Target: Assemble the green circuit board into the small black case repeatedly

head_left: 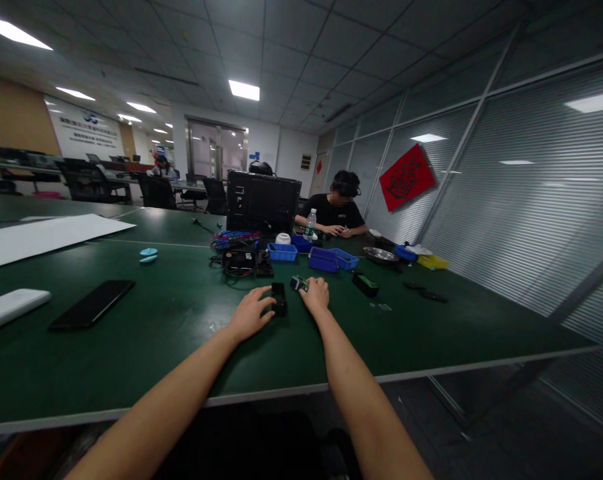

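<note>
My left hand rests on the green table with its fingers curled round a small black box-like device. My right hand lies just to the right, fingers closed round a small grey-green part that sticks out to its left. Both arms reach forward over the table's near edge. The two hands sit a few centimetres apart.
A black phone and a white flat object lie at the left. Blue bins, cables, a black device, a metal dish and a monitor stand beyond. Another person sits across the table.
</note>
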Available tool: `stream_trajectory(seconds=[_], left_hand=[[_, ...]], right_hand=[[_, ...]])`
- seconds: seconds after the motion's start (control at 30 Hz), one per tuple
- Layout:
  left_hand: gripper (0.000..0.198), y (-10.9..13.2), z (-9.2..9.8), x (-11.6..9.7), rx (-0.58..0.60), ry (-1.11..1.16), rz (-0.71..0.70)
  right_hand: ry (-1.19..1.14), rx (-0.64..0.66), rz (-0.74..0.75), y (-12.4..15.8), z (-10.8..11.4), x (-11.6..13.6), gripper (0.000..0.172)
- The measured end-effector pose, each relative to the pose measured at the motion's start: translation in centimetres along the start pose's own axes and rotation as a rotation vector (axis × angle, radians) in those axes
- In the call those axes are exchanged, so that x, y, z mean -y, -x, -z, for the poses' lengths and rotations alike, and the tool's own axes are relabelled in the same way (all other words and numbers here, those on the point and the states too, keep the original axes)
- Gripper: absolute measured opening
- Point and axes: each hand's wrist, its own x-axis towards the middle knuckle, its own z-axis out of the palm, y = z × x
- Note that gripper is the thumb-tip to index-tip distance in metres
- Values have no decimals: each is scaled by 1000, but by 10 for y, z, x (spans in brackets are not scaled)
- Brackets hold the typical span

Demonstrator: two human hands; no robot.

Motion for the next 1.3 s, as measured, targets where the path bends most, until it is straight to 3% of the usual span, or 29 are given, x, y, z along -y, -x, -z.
stream_trajectory(seconds=[0.1,0.23,0.37,0.47,0.57,0.7,0.8,0.93,1.17,1.3], left_hand=[[17,0,3,-1,-44,-19,1],[10,1,6,-3,-99,-50,-23],[7,2,8,-6,-147,-101,5],[18,0,6,-3,-216,-105,28],[52,-3,3,8,-270,-101,99],[77,-3,1,29,-185,-50,218],[81,-1,1,40,-68,17,196],[76,0,4,42,-73,13,229],[55,-1,5,43,-110,-32,291],[70,-2,-1,45,-105,87,382]], right_hand=[[-46,2,56,0,0,3,38],[-53,36,-3,-3,-2,1,44],[-33,109,0,-4,-6,-1,39],[-68,65,86,-3,-6,0,34],[-142,55,168,-1,-6,1,35],[-244,148,204,-1,-6,3,38],[-260,244,175,-2,-5,3,50],[-142,261,106,-6,2,-3,65],[-210,298,67,-7,10,-7,42],[-360,101,45,-6,7,1,39]])
